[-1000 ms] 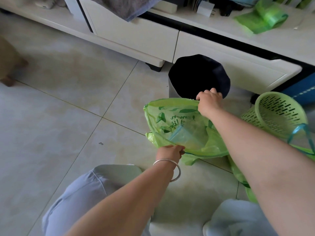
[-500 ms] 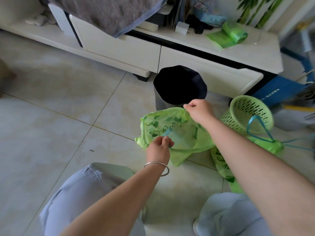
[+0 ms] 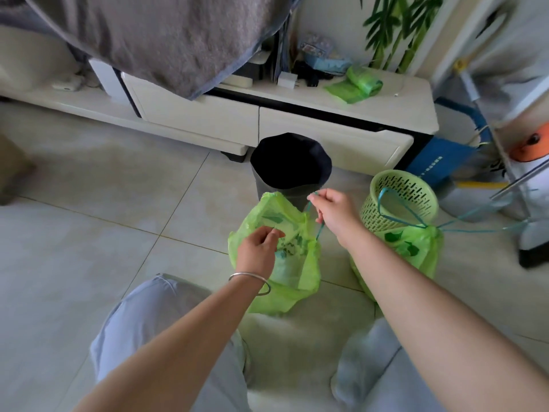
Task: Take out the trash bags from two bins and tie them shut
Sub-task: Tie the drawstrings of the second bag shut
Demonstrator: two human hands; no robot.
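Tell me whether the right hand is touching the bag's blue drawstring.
Touching. The head view shows the right hand pinching the blue drawstring, which runs down to the green trash bag.

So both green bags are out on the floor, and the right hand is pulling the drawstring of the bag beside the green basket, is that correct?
Not quite. In the head view the right hand pulls the drawstring of the bag in front of the black bin; the left hand is on that same bag. The other bag lies untouched by the green basket.
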